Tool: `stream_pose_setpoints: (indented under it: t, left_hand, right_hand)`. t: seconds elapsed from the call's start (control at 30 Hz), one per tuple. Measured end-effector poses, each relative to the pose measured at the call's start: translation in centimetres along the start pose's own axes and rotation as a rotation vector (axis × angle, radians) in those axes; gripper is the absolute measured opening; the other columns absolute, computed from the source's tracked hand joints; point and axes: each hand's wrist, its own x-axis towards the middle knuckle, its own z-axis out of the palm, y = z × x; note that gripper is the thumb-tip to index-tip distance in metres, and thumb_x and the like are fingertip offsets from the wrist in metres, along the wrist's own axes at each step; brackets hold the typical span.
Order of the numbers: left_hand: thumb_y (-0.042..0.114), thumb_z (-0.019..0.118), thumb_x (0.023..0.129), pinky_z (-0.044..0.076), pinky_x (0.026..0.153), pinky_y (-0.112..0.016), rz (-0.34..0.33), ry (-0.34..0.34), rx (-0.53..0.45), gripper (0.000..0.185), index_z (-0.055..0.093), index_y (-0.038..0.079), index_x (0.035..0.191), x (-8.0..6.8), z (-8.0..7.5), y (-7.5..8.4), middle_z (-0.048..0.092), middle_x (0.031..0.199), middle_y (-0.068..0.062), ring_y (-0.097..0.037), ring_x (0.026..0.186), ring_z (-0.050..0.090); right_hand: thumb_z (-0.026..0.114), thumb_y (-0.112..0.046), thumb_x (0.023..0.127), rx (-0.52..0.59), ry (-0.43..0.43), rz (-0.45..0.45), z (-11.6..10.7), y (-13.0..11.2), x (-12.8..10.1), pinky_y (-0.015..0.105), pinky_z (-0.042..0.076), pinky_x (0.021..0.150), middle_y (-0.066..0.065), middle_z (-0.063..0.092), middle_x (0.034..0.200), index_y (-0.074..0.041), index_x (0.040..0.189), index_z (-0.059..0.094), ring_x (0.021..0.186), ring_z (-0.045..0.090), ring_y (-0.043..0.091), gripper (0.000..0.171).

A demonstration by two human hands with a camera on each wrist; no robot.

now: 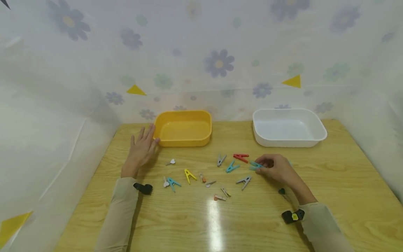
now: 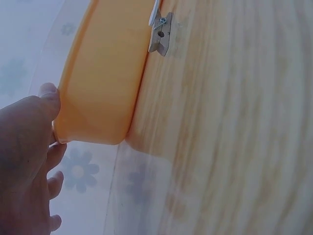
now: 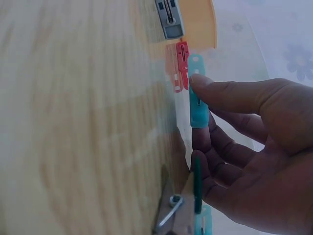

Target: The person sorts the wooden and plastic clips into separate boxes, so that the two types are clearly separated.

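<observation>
My right hand [image 1: 262, 167] pinches a teal clothespin [image 1: 255, 164] between thumb and fingers, low over the wooden table. The right wrist view shows the thumb lying along that teal clothespin [image 3: 198, 105], with a red clothespin [image 3: 181, 66] just beyond its tip. My left hand [image 1: 142, 141] lies flat on the table with straight fingers, its thumb against the left corner of the yellow tub [image 1: 184, 138]. In the left wrist view the left hand [image 2: 29, 161] touches the tub's wall [image 2: 102, 73] and holds nothing.
A white tub [image 1: 288, 140] stands at the back right. Several clothespins lie scattered mid-table: red [image 1: 240, 157], teal [image 1: 232, 167], yellow [image 1: 189, 175], grey [image 1: 244, 181], and small wooden clips, one with a white heart [image 2: 160, 32]. A dark green clip [image 1: 281, 191] lies by my right wrist.
</observation>
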Motion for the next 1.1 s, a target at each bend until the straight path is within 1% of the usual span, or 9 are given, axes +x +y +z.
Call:
stream_pose_setpoints:
  t: [0.17,0.3,0.53,0.63,0.7,0.8,0.9,1.03,1.1]
  left_hand:
    - [0.052,0.020,0.112,-0.004,0.115,-0.074,0.001,-0.009,0.005,0.070,0.005,0.011,0.166,0.0,0.1,0.0,0.002,0.172,-0.006,-0.038,0.157,0.001]
    - [0.052,0.020,0.112,-0.004,0.116,-0.073,0.004,-0.006,0.002,0.070,0.005,0.012,0.167,0.0,0.2,0.0,0.008,0.172,-0.010,-0.040,0.156,0.003]
    - [0.053,0.020,0.111,-0.005,0.117,-0.071,0.004,-0.011,-0.010,0.070,0.004,0.013,0.167,0.2,0.1,0.1,0.007,0.172,-0.009,-0.034,0.157,-0.004]
    - [0.053,0.020,0.111,-0.005,0.117,-0.071,0.004,-0.005,-0.014,0.070,0.004,0.014,0.167,0.2,0.2,0.1,0.007,0.172,-0.009,-0.033,0.157,-0.003]
    - [0.053,0.021,0.111,-0.003,0.117,-0.072,0.006,0.002,-0.012,0.070,0.004,0.013,0.167,0.2,0.2,0.0,0.009,0.172,-0.010,-0.035,0.157,-0.001]
    - [0.054,0.020,0.111,-0.001,0.116,-0.073,0.005,0.009,-0.008,0.071,0.005,0.013,0.167,0.1,0.3,-0.1,0.010,0.172,-0.010,-0.037,0.157,0.002]
    - [0.055,0.019,0.111,0.001,0.116,-0.073,0.004,0.007,-0.002,0.071,0.004,0.013,0.167,0.1,0.3,-0.3,0.009,0.172,-0.010,-0.037,0.157,0.001]
    - [0.055,0.019,0.111,-0.002,0.116,-0.072,0.005,0.000,-0.012,0.072,0.002,0.013,0.167,0.2,0.3,-0.3,0.007,0.172,-0.010,-0.034,0.157,-0.002]
    - [0.055,0.019,0.111,-0.001,0.116,-0.073,0.006,0.001,-0.011,0.072,0.002,0.013,0.167,0.2,0.3,-0.3,0.007,0.172,-0.010,-0.035,0.157,-0.002]
  right_hand:
    - [0.080,-0.015,0.092,-0.004,0.031,0.003,0.3,-0.3,-0.1,0.030,0.054,0.073,0.002,0.071,0.093,-0.003,0.112,0.075,0.085,0.065,0.018,0.023]
    - [0.078,-0.013,0.093,0.008,0.061,-0.019,0.3,-0.7,-0.1,0.029,0.056,0.078,0.005,0.073,0.098,-0.002,0.113,0.075,0.090,0.066,0.020,0.023]
    - [0.079,-0.012,0.093,0.015,0.119,-0.052,0.2,-1.8,-0.2,0.028,0.058,0.077,0.008,0.073,0.104,-0.004,0.116,0.075,0.094,0.066,0.022,0.025]
    - [0.077,-0.010,0.093,0.019,0.128,-0.064,0.2,-2.3,-0.2,0.027,0.058,0.077,0.009,0.073,0.108,-0.004,0.118,0.075,0.095,0.065,0.022,0.025]
    - [0.077,-0.010,0.093,0.023,0.135,-0.077,0.2,-2.7,-0.2,0.025,0.057,0.076,0.010,0.073,0.110,-0.004,0.118,0.075,0.095,0.065,0.022,0.025]
    - [0.078,-0.010,0.093,0.021,0.158,-0.112,0.2,-3.2,0.1,0.024,0.057,0.075,0.009,0.074,0.109,-0.005,0.118,0.075,0.094,0.066,0.022,0.025]
    - [0.079,-0.010,0.092,0.018,0.174,-0.143,0.4,-3.7,0.5,0.024,0.058,0.074,0.008,0.074,0.105,-0.005,0.117,0.075,0.091,0.067,0.022,0.025]
    - [0.079,-0.009,0.092,0.030,0.188,-0.163,0.5,-4.4,1.2,0.025,0.058,0.073,0.007,0.075,0.101,-0.005,0.115,0.076,0.089,0.067,0.022,0.024]
    - [0.079,-0.009,0.092,0.040,0.192,-0.166,0.5,-4.7,1.6,0.025,0.058,0.072,0.008,0.075,0.100,-0.004,0.114,0.076,0.088,0.067,0.022,0.023]
